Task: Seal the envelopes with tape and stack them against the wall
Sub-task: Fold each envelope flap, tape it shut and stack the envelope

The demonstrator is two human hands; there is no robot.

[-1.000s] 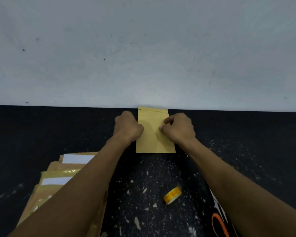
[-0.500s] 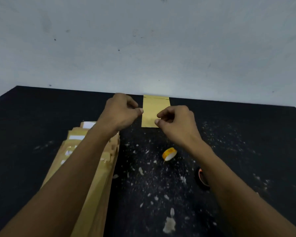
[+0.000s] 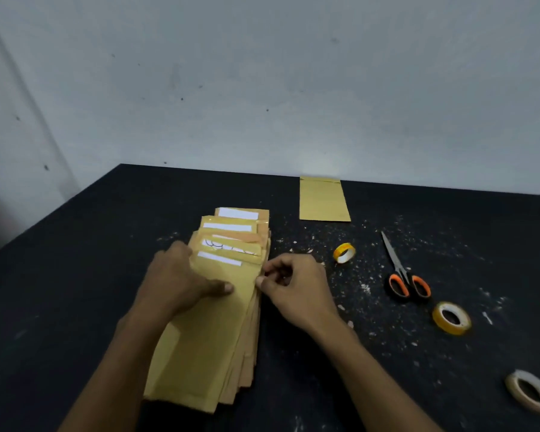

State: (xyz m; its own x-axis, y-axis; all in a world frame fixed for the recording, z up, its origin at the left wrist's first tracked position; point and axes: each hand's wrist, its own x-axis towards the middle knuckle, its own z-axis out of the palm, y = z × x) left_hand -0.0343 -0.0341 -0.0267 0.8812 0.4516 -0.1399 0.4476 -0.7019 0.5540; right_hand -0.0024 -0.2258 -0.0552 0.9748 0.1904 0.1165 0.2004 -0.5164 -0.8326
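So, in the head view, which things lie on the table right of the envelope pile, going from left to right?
Small tape roll → scissors → yellow tape roll → white tape roll.

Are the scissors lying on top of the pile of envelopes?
No, the scissors lie on the black table, to the right of the envelope pile.

Fanned envelope pile (image 3: 212, 332); lone envelope (image 3: 323, 199) against wall
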